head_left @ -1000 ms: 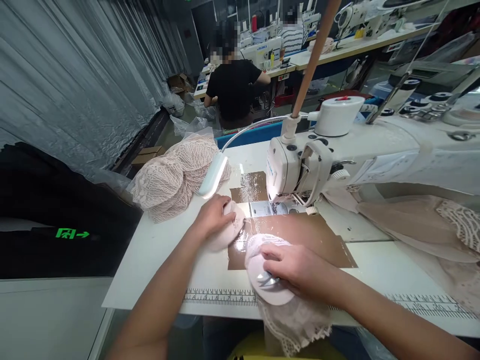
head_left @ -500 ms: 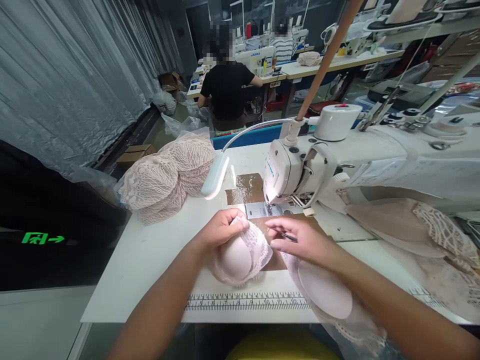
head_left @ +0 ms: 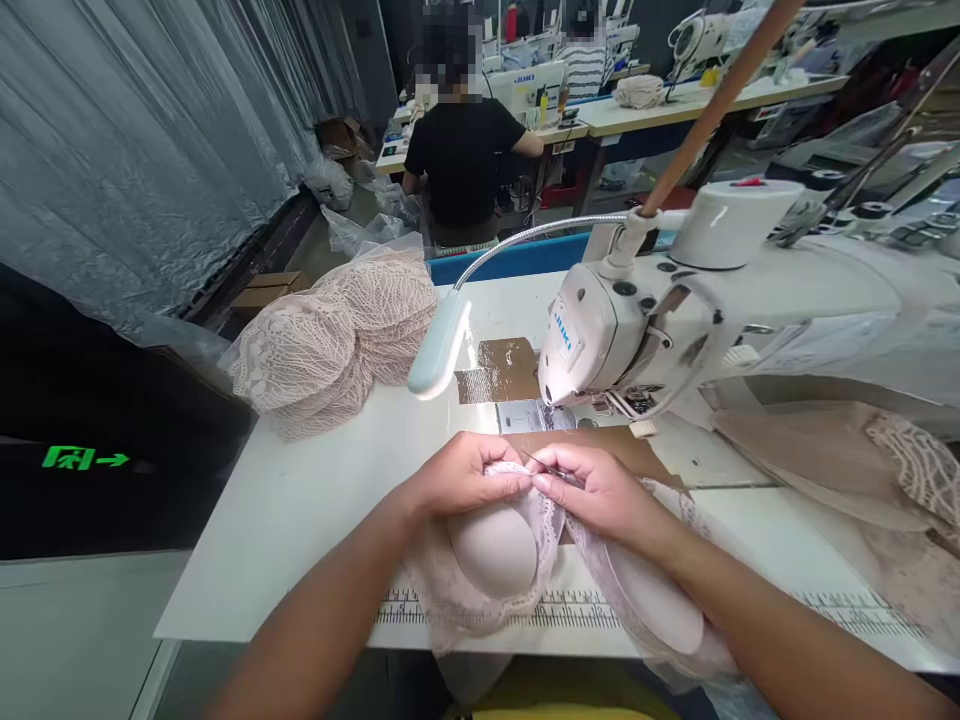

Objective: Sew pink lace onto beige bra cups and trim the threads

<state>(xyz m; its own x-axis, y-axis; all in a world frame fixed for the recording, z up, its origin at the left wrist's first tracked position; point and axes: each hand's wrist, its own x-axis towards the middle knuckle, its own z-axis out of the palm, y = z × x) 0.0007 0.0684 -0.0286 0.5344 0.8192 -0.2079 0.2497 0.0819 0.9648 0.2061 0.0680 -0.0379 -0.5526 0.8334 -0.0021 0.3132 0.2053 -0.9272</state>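
Note:
A pale pink lace bra (head_left: 495,550) with padded cups lies across the front of the sewing table, one cup below each hand. My left hand (head_left: 469,475) is closed on the lace edge at the top of the left cup. Thumb and fingers of my right hand (head_left: 589,490) pinch the same lace edge, their tips meeting my left thumb. A thin dark pointed tool (head_left: 551,468), perhaps thread snips, is tucked in the right fingers; most of it is hidden. Just beyond both hands sits the needle area of a JUKI sewing machine (head_left: 577,340).
A stack of beige lace cups (head_left: 322,345) stands at the table's left. A lamp (head_left: 439,345) on a bent neck hangs over the middle. More beige lace pieces (head_left: 825,440) lie at right under the machine arm. A printed ruler (head_left: 405,607) runs along the front edge. Ahead sits a co-worker (head_left: 465,165).
My hands have come together, the right moving in to pinch the lace beside the left. The left cup has turned and hangs lower, over the ruler. The view has shifted slightly.

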